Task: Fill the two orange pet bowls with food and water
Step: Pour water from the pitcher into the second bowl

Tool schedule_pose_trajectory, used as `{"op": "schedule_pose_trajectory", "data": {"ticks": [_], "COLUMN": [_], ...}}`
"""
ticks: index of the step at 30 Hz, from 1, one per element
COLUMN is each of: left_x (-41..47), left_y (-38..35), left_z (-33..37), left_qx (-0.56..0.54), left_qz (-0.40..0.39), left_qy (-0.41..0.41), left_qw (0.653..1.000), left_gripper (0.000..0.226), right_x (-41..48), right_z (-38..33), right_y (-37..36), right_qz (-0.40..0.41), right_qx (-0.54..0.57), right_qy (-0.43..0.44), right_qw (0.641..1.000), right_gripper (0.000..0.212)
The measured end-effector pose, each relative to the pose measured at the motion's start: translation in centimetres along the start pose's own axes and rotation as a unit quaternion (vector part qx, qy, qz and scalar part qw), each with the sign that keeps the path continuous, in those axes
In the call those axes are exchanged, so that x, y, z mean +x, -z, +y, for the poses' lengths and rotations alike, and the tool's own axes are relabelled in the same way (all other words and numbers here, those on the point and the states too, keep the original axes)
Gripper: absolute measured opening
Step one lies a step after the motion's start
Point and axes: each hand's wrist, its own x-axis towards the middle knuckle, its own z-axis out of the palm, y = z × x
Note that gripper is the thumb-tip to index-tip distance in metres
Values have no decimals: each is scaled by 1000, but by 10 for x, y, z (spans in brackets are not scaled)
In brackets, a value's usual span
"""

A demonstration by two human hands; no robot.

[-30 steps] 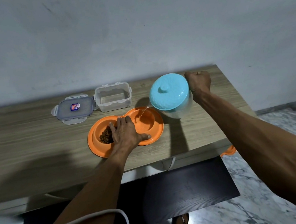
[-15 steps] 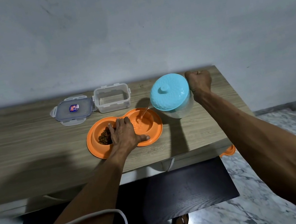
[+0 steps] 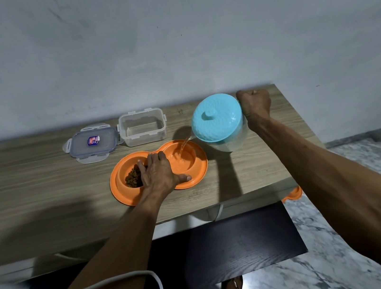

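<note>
- The right hand (image 3: 254,104) is clenched in a fist hard against the side of the clear plastic jug with the turquoise lid (image 3: 216,116). It is curled round what I take to be the handle, which is hidden behind the knuckles. The jug is tipped leftward, so its spout hangs over the bowls.
- A thin stream of water (image 3: 183,145) runs from that spout into the right well of the orange double pet bowl (image 3: 201,165). The bowl sits on the wood-grain surface (image 3: 41,183), just beside the jug.
- The left hand (image 3: 158,174) lies flat with straight fingers across the ridge between the two wells, thumb out on the near rim. It grasps nothing and only presses down, which I read as pinning the light dish so the pour can't nudge it.
- Brown kibble (image 3: 133,177) lies in the left well, partly under the fingertips. Food looks done, so water is the step in hand.
- The water level is hard to judge from here.
- At the back stands a clear rectangular plastic container (image 3: 142,129) that looks empty. Its snap-lock lid (image 3: 93,142) lies flat just beside it, both clear of the pouring.
- One risk: the rim is low and the jug is bulky, so a steeper tilt could slop water onto the kibble.
</note>
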Motion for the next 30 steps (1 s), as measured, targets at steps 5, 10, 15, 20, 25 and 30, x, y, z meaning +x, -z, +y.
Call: {"op": "schedule_pose_trajectory", "data": {"ticks": [5,10,15,20,25,30], "left_x": [0,1,0,1,0,1], "left_y": [-1,-1,0,0,0,-1], "left_z": [-1,0,0,0,0,0], "left_qx": [1,-1,-4,-5,-3,-3], "left_qz": [0,-2,-1,-6,-8,-6], "left_qy": [1,5,1,4,5,3], "left_qw": [1000,1000,1000,1000,1000,1000], "left_gripper": [115,114,114,115,116,115], "right_x": [0,-1,-2,-3,-3,-3], "right_z": [-1,-1,-2,-4,-4,-5], "right_y": [0,-1,-1,-1,-1,-1], "right_qz": [0,0,0,1,-1,0], "right_qx": [2,2,8,12,10,14], "right_qy": [0,-1,-1,-3,1,-1], "right_qw": [1000,1000,1000,1000,1000,1000], "right_gripper": [27,26,27,27,29,29]}}
